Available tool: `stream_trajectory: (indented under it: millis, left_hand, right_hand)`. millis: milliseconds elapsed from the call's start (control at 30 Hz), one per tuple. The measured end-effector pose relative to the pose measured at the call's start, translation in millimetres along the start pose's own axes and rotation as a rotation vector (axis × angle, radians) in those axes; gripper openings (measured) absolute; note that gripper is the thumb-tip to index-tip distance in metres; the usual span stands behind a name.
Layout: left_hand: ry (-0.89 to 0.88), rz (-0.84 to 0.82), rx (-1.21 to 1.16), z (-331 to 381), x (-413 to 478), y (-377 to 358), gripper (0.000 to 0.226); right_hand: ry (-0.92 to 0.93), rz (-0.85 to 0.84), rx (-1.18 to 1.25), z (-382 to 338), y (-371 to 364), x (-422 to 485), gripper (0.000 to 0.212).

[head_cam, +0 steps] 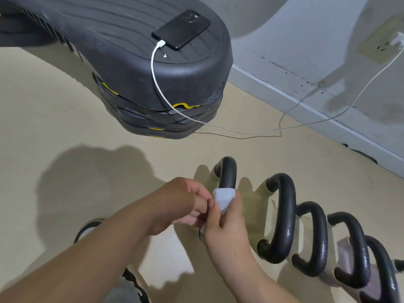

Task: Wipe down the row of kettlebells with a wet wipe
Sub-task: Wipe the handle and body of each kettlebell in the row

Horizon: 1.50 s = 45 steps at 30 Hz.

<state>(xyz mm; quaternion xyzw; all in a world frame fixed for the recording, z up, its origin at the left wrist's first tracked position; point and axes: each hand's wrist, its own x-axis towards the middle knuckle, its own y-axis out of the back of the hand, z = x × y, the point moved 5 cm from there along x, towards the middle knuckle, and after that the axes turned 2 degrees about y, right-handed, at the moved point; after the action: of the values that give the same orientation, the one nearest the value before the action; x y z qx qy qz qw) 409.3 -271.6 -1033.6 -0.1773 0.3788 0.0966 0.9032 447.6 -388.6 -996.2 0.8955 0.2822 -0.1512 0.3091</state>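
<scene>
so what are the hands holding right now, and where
Both hold the wipe, wrapped round the end kettlebell's handle: the right hand grips it against the handle, the left hand pinches its edge.

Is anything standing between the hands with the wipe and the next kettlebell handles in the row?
Nothing visible does. The right hand and left hand hold the wet wipe at the first handle; the next handle stands beside it with an open gap between. The charging cable runs farther back.
</scene>
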Motion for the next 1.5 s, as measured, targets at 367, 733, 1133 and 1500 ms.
stream_trajectory:
  millis: [367,733,1133,1500]
  left_hand:
    - [-0.044,0.403,-0.149,0,16,19,0.024]
    - [-0.034,0.453,-0.133,-8,23,17,0.021]
    - [-0.084,0.465,-0.016,-16,25,16,0.03]
    - [-0.071,0.451,-0.009,-17,36,24,0.034]
  right_hand:
    - [-0.25,-0.043,-0.112,-40,15,94,0.02]
    - [-0.162,0.001,-0.113,-8,4,34,0.059]
    - [0.175,-0.015,-0.575,-29,-2,44,0.087]
    - [-0.009,-0.719,-1.578,-74,-30,142,0.029]
